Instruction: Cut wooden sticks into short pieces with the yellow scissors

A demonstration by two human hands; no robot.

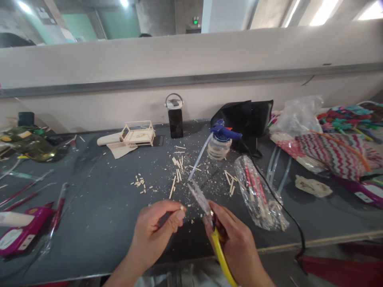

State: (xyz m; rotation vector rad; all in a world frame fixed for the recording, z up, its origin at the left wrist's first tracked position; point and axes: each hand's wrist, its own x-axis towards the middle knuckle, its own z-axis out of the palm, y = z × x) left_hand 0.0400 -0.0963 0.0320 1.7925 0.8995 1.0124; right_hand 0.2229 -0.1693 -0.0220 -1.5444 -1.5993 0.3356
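Note:
Near the table's front edge, my left hand (157, 227) pinches a small piece of wood (182, 208) between thumb and index finger. My right hand (235, 239) is closed around yellow-handled scissors (220, 249), whose metal blades point up and to the left, a little right of my left fingertips. Beyond both hands lie thin wooden sticks (178, 174) among pale chips. A group of short cut wooden pieces (139, 181) rests to the left. Farther back stands a small wooden frame model (139, 135).
At the back stand a bottle (175, 121) and a clear jar with a blue pump top (219, 146). Plastic-wrapped sticks (259, 193) and a black cable (278, 201) lie right. A purple device (26, 231) is at left. Bags and yarn crowd the far right.

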